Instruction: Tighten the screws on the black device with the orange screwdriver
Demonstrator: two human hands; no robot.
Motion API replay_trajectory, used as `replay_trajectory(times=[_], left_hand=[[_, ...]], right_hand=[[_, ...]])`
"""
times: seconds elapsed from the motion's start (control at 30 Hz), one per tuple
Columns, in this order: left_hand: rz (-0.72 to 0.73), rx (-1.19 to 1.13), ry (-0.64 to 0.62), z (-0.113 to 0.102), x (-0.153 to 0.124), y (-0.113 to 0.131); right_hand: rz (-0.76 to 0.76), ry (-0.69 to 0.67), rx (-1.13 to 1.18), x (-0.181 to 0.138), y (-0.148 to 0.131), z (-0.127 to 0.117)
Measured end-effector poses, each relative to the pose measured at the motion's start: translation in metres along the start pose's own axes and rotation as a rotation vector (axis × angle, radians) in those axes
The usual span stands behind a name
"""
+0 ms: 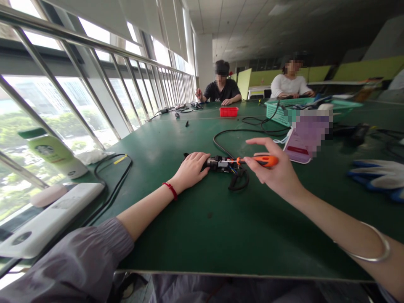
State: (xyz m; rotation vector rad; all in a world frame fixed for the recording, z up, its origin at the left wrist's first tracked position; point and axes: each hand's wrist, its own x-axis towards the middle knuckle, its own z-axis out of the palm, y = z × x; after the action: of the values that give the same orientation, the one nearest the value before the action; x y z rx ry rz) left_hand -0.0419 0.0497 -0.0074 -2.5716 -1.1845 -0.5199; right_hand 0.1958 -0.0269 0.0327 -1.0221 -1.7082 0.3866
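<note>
Now your L hand (pixel 194 165) clasps the black cylindrical device (pixel 216 163), R hand (pixel 279 172) loosely holding the orange-black steel-shafted screwdriver (pixel 268 160) at its right; prob. screwing, next turn needs steadiness.

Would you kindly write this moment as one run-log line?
left hand: holding black device; right hand: holding orange screwdriver; surface: green table

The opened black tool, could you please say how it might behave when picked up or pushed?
The black tool may be fragile at its open part, where thin wires show. Its body looks rounded, so it might roll without the left hand on it. The cord beside it curves loosely, so it would probably trail if attached.
</note>
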Motion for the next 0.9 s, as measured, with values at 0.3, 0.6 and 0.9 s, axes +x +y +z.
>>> replay_trajectory(times=[0.3,0.6,0.9], left_hand=[[-0.002,-0.002,-0.01,-0.0004,0.0006,0.0003],[-0.003,-0.007,-0.006,-0.0008,0.0004,0.0006],[0.002,0.007,-0.009,-0.001,0.0009,0.0007]], right_hand=[[0.003,0.02,-0.025,0.0007,0.0001,-0.002],[-0.028,0.082,-0.026,0.0008,0.001,-0.0018],[-0.127,0.137,0.048,0.0003,0.0013,0.0016]])
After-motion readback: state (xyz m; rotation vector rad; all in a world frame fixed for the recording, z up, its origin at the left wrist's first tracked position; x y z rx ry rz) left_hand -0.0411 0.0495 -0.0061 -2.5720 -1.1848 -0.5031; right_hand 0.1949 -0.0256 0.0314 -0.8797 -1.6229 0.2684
